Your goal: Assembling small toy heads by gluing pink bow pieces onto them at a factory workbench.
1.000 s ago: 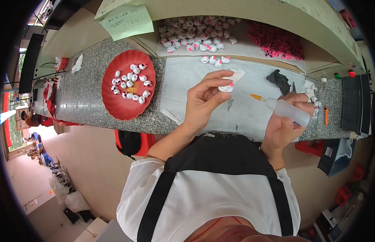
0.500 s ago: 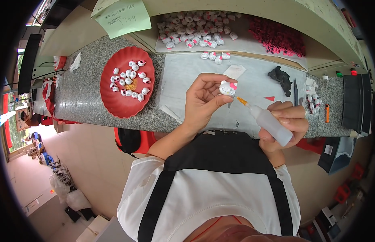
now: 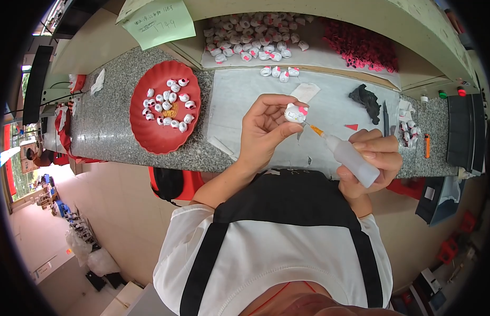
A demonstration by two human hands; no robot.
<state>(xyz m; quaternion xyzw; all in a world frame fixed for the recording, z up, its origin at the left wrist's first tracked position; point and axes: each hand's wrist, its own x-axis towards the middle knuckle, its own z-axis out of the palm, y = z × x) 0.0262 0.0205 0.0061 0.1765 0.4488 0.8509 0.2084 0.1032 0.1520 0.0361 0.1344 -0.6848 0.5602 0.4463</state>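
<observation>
My left hand (image 3: 268, 129) pinches a small white cat-head figurine (image 3: 294, 113) with a pink bow between thumb and fingers. Wrapped around a translucent squeeze bottle (image 3: 351, 159) is my right hand (image 3: 379, 158). The bottle has an orange tip with a thin needle, pointing up and left at the figurine's lower right edge. Whether the needle touches it I cannot tell. Beneath both hands lies a white sheet (image 3: 229, 95) on the speckled counter. A folded white tissue (image 3: 306, 92) sits just behind the figurine.
At left stands a red scalloped plate (image 3: 142, 131) with several white figurines. A shelf (image 3: 303, 58) at the back holds many more, plus a heap of pink pieces (image 3: 358, 46). To the right are a crumpled black cloth (image 3: 366, 100), a red triangular scrap (image 3: 352, 127) and an orange lighter (image 3: 427, 146).
The figurine has turned slightly, showing more of its face and bow. The needle tip has shifted a little away from it. Both hands keep their grip.
</observation>
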